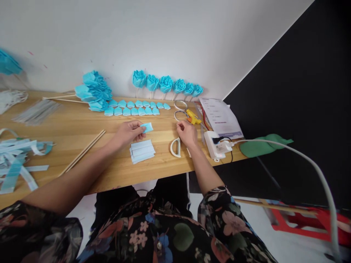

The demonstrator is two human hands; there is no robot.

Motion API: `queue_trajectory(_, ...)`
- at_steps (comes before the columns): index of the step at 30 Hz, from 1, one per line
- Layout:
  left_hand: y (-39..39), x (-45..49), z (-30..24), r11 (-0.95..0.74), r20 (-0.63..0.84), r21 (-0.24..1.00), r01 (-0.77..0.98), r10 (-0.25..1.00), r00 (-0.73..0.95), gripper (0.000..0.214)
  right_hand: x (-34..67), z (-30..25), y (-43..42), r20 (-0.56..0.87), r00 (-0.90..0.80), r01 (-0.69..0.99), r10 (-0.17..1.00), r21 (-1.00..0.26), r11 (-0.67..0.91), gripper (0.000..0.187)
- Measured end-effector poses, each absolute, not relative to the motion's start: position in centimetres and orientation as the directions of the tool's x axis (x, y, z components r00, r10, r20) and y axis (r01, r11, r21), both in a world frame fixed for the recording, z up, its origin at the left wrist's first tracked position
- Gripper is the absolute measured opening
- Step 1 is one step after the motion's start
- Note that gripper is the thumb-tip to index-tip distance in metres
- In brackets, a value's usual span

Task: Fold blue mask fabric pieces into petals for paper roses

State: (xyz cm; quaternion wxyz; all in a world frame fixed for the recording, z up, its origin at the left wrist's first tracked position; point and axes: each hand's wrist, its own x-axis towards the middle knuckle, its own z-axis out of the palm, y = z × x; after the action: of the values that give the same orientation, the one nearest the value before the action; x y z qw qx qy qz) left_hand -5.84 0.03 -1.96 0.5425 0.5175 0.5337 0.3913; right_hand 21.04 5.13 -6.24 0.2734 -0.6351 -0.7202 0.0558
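My left hand (131, 132) pinches a small light-blue piece of cloth or paper (147, 127) between thumb and fingers, above the wooden table. Just below it lies a stack of pale blue rectangular pieces (142, 151). To the right, my right hand (187, 133) is closed, its fingertips drawn together; whatever they may hold is too small to make out. Right beyond these fingers rests a yellow glue gun (194, 117) with an orange tip. A white D-shaped loop (175, 147) lies beside the right wrist. Two rows of folded blue petals (131, 104) run across the table behind my hands.
Several blue fabric roses on sticks (166, 84) stand along the wall, near a bunch of blue flowers (94, 91). Wooden sticks (86, 148) and cut strips (16, 160) lie left. At right are a white power strip (215, 146), printed sheet (221, 117) and hanging cable (309, 160).
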Motion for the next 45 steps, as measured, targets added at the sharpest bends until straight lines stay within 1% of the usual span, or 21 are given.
queue_trajectory(4, 0.2, -6.0, -2.3, 0.146, -0.161, 0.983, 0.107, 0.977, 0.139, 0.022, 21.7, -6.8, 5.7, 0.276, 0.024, 0.804, 0.961, -0.576, 0.145, 0.017)
queue_trajectory(8, 0.4, -6.1, -2.6, 0.129, -0.142, 0.988, 0.089, 0.978, 0.150, 0.022, 22.0, -7.0, 5.7, 0.276, 0.044, 0.712, 0.960, -0.682, 0.164, 0.021)
queue_trajectory(11, 0.4, -6.1, -2.5, 0.116, -0.127, 0.990, 0.084, 0.982, 0.140, 0.022, 22.0, -6.9, 5.6, 0.294, 0.052, 0.643, 0.954, -0.741, 0.193, 0.024)
queue_trajectory(13, 0.3, -6.0, -2.1, 0.116, -0.126, 0.990, 0.077, 0.981, 0.146, 0.021, 21.8, -6.7, 5.5, 0.340, 0.079, 0.626, 0.937, -0.749, 0.219, 0.026)
queue_trajectory(15, 0.0, -5.9, -1.6, 0.127, -0.139, 0.989, 0.077, 0.975, 0.175, 0.020, 21.7, -6.6, 5.4, 0.406, 0.090, 0.636, 0.909, -0.726, 0.261, 0.027)
queue_trajectory(17, -0.2, -5.8, -0.8, 0.134, -0.151, 0.987, 0.091, 0.964, 0.216, 0.018, 21.5, -6.5, 5.3, 0.463, 0.063, 0.648, 0.884, -0.692, 0.317, 0.029)
queue_trajectory(23, -0.5, -5.3, 1.1, 0.160, -0.205, 0.974, 0.159, 0.922, 0.329, 0.017, 21.4, -6.1, 5.1, 0.574, -0.034, 0.667, 0.819, -0.597, 0.446, 0.027)
queue_trajectory(26, -0.4, -5.0, 1.6, 0.178, -0.233, 0.967, 0.181, 0.907, 0.350, 0.017, 21.2, -5.5, 4.6, 0.641, -0.052, 0.661, 0.766, -0.553, 0.507, 0.023)
queue_trajectory(29, -0.6, -4.6, 1.8, 0.221, -0.283, 0.952, 0.212, 0.899, 0.334, 0.020, 20.4, -4.4, 3.1, 0.701, -0.083, 0.606, 0.708, -0.528, 0.594, 0.020)
queue_trajectory(31, -0.9, -4.3, 1.9, 0.255, -0.322, 0.938, 0.236, 0.891, 0.321, 0.022, 19.4, -3.4, 1.8, 0.742, -0.118, 0.560, 0.660, -0.499, 0.661, 0.015)
queue_trajectory(34, -1.4, -4.1, 2.3, 0.294, -0.359, 0.928, 0.230, 0.873, 0.331, 0.023, 17.6, -2.1, 0.0, 0.816, -0.228, 0.488, 0.531, -0.376, 0.788, 0.011)
queue_trajectory(36, -1.6, -4.2, 2.4, 0.317, -0.370, 0.927, 0.202, 0.862, 0.345, 0.022, 16.5, -1.7, -0.6, 0.854, -0.293, 0.445, 0.430, -0.276, 0.852, 0.013)
queue_trajectory(38, -1.8, -4.5, 2.4, 0.337, -0.377, 0.926, 0.169, 0.850, 0.368, 0.021, 15.7, -1.5, -0.8, 0.863, -0.340, 0.453, 0.373, -0.198, 0.869, 0.013)
queue_trajectory(41, -1.9, -5.0, 2.1, 0.351, -0.376, 0.926, 0.137, 0.831, 0.411, 0.018, 15.3, -1.9, -0.7, 0.844, -0.396, 0.506, 0.362, -0.128, 0.853, 0.013)
queue_trajectory(43, -1.9, -5.3, 2.0, 0.352, -0.370, 0.928, 0.124, 0.826, 0.426, 0.018, 15.3, -2.3, -0.7, 0.825, -0.437, 0.495, 0.358, -0.112, 0.862, 0.015)
queue_trajectory(45, -1.9, -5.5, 1.9, 0.356, -0.367, 0.928, 0.110, 0.825, 0.431, 0.018, 15.3, -2.6, -0.6, 0.807, -0.467, 0.455, 0.362, -0.132, 0.881, 0.018)
